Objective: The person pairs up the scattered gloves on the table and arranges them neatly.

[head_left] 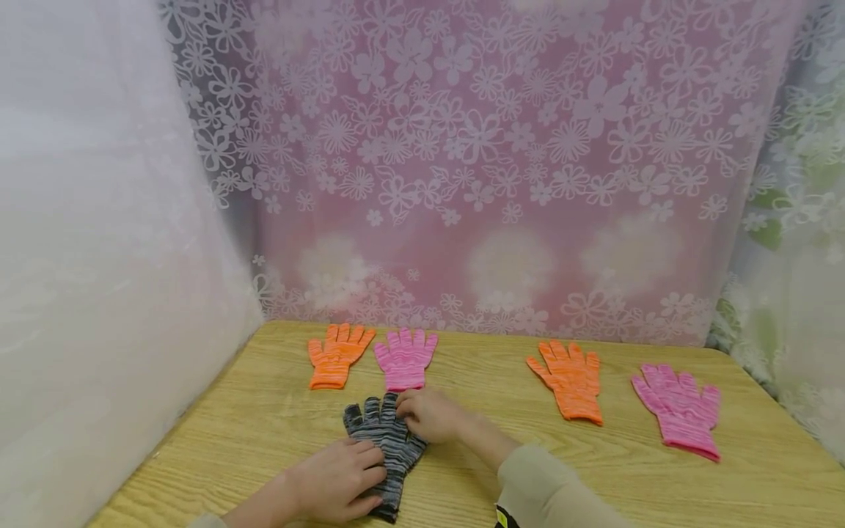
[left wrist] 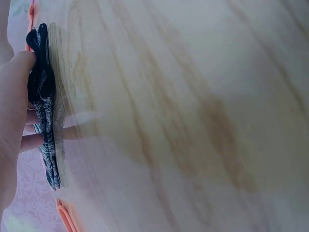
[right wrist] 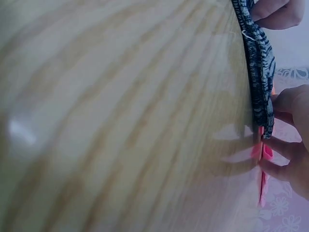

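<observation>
A grey-and-black striped knit glove [head_left: 394, 440] lies on the table in front of me, its fingers pointing away and its cuff toward me. My left hand [head_left: 339, 477] rests on its left side near the palm, fingers laid across it. In the left wrist view, the thumb of that hand reaches the dark cuff [left wrist: 42, 79]. My right hand [head_left: 432, 414] touches the far right part of the glove with its fingertips. In the right wrist view, the fingers [right wrist: 285, 147] of that hand are spread apart around the glove's end [right wrist: 263, 96].
An orange glove [head_left: 338, 357] and a pink glove [head_left: 405, 359] lie flat beyond the striped one. At the right are another orange glove [head_left: 574, 381] and another pink glove [head_left: 683, 411]. A flowered curtain [head_left: 495, 183] hangs behind the wooden table [head_left: 218, 440]; white sheeting [head_left: 99, 257] hangs at the left.
</observation>
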The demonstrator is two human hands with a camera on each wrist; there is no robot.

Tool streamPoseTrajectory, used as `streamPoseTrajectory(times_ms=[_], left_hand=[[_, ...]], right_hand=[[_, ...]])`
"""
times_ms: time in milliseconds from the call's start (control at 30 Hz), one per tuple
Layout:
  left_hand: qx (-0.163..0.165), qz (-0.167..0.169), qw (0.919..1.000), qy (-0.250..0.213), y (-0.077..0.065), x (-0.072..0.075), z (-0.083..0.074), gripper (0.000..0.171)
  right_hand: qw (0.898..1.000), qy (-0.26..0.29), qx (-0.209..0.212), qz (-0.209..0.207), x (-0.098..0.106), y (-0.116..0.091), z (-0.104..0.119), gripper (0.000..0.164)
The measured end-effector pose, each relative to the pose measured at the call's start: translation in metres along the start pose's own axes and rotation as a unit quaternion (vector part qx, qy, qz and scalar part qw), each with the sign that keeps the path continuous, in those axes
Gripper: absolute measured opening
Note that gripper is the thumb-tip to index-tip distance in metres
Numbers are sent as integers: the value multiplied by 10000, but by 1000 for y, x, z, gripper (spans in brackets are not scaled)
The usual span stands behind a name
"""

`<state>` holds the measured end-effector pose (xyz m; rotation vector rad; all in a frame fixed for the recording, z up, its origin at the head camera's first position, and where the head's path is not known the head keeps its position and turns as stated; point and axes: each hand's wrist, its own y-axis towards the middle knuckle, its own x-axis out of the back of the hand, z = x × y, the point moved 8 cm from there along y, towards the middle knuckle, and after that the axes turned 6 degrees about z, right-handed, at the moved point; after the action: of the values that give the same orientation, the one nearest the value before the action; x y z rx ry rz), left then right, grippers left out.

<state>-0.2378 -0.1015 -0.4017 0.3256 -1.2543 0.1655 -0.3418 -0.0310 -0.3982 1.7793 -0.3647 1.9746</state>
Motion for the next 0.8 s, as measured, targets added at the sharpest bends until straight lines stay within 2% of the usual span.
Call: streamPoseTrajectory(times_ms=[167, 300, 467, 600, 700, 800], left_hand=[[43, 23, 9999, -96, 0, 0, 1, 23], [59, 62, 9998, -151, 0, -2, 0, 23], [30, -84, 10000, -33, 0, -1, -1, 20], [11, -181, 9998, 74, 0, 1, -2, 19], [7, -185, 9998, 62, 1, 1, -2, 19], [23, -161, 9999, 19, 1, 1, -1, 19]], right_hand=[[9996, -104, 154, -204, 0, 0, 2, 18], [9970, -339, 293, -636, 7, -2, 5, 16], [9943, -423, 262, -941, 10, 1, 5, 17], [9948, -390, 317, -889, 7, 4, 6, 18], [9968, -259, 338, -675, 2, 6, 6, 18], [9988, -136, 166, -436, -2, 6, 1, 19]])
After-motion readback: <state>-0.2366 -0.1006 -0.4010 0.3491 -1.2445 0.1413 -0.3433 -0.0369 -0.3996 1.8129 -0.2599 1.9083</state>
